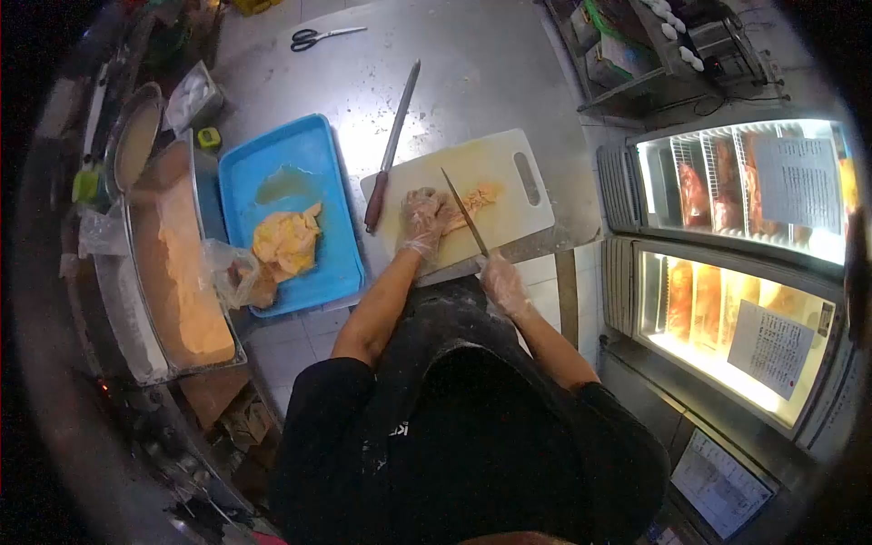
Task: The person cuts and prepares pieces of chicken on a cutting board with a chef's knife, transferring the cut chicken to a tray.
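Meat strips [479,195] lay mid-board, just right of left hand [425,218]; fingers bunched, grip unclear. Right hand [504,286] closed round knife [464,209] handle at cutting board [518,209]'s near edge. Blue tray [300,145]: yellowish raw meat [286,241], near half. Metal bin [145,254]: orange-tinted powder [186,272]. Steel counter [490,73]: scissors [322,36] toward far left corner. Lit cabinets [713,380] stood right.

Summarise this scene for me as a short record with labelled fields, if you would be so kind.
Left hand: clear-gloved, on the cutting board, beside the blade
Right hand: clear-gloved, gripping the knife
Being cut: pale food pieces
Blue tray: left of the board, holding yellowish meat
Long rod: dark-handled, between tray and board
Scissors: far side of the metal table
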`<state>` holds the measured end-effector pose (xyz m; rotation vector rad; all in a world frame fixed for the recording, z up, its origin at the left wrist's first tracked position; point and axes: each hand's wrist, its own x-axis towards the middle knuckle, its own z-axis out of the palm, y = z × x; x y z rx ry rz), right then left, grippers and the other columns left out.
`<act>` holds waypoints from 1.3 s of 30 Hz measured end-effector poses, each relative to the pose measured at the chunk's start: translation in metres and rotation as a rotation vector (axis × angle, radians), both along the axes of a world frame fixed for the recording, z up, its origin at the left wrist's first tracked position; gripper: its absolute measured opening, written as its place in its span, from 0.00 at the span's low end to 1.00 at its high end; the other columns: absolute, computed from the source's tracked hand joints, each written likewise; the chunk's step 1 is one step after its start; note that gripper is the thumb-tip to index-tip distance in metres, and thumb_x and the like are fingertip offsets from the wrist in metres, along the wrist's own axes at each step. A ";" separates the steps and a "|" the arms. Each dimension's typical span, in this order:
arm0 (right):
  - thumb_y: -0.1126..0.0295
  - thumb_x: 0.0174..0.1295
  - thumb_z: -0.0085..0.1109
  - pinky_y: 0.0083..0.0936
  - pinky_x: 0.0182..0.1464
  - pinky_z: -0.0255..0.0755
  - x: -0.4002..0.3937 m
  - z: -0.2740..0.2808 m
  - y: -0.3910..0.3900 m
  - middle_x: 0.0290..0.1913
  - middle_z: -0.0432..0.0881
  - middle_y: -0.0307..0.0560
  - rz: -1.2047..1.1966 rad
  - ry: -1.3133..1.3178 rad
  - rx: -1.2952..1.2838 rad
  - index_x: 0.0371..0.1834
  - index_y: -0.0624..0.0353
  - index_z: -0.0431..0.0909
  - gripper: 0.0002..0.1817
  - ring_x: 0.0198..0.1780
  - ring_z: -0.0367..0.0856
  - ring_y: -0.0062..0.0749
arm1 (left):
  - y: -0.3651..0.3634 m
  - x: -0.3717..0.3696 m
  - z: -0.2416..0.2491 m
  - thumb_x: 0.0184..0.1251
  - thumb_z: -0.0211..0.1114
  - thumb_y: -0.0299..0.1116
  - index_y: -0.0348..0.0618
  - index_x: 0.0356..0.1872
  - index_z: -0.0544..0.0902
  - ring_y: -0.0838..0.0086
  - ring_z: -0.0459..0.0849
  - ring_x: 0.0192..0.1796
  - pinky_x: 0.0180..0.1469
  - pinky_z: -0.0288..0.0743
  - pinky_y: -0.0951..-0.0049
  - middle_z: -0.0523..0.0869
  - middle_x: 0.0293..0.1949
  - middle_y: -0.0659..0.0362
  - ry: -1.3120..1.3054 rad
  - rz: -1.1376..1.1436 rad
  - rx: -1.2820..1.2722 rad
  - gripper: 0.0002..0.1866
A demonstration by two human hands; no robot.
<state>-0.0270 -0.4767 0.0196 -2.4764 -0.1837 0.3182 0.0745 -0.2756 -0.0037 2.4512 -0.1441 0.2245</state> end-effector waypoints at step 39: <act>0.67 0.62 0.45 0.38 0.29 0.70 -0.009 -0.050 -0.005 0.26 0.75 0.53 0.094 -0.096 0.073 0.39 0.66 0.72 0.13 0.27 0.75 0.48 | 0.004 -0.016 -0.030 0.59 0.57 0.40 0.40 0.27 0.80 0.52 0.76 0.36 0.44 0.67 0.54 0.80 0.30 0.48 -0.064 0.080 -0.052 0.13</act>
